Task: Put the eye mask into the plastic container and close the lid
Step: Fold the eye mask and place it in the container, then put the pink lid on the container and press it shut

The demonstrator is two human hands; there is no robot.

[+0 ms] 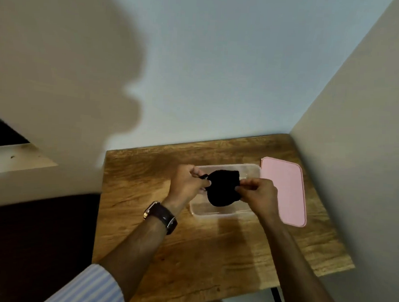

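Note:
A black eye mask (223,189), folded into a rounded bundle, hangs just over the open clear plastic container (250,171) on the wooden table. My left hand (187,182) pinches its left end, where a bit of strap shows. My right hand (257,191) pinches its right edge. Whether the mask touches the container's floor I cannot tell. The pink lid (284,190) lies flat on the table right beside the container, on its right.
The wooden table (145,189) stands in a corner, with a white wall behind and another wall close on the right. A dark floor or surface lies left of the table. A watch sits on my left wrist.

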